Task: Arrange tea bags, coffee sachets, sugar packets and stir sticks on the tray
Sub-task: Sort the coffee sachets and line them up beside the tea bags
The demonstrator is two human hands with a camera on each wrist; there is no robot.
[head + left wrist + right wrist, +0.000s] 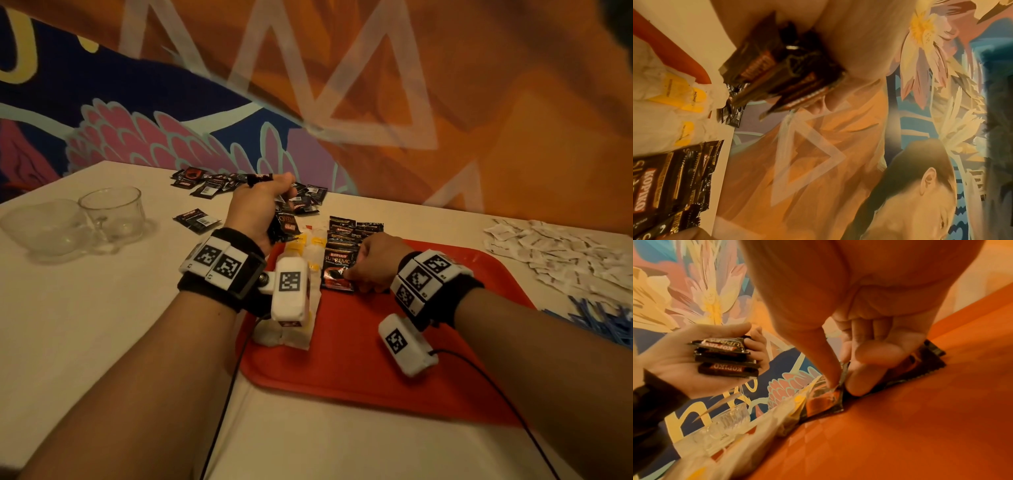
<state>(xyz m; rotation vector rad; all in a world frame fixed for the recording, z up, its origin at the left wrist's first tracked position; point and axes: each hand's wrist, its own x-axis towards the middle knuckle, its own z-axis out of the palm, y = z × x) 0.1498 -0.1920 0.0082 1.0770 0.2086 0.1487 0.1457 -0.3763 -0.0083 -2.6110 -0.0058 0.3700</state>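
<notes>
Tabletop [85,325] carries red tray [359,359]. Tea bags [301,246] and coffee sachets [342,240] in rows at tray's far-left. Left hand [260,209] grip clamped on sachet stack [725,356]; right hand [376,260] grip pinches nearest sachet [337,270] on tray.

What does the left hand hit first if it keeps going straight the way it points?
Likely the loose pile of coffee sachets on the table just beyond its knuckles. The left hand, gripping a stack of sachets, points away toward the wall; height above the pile is unclear.
</notes>
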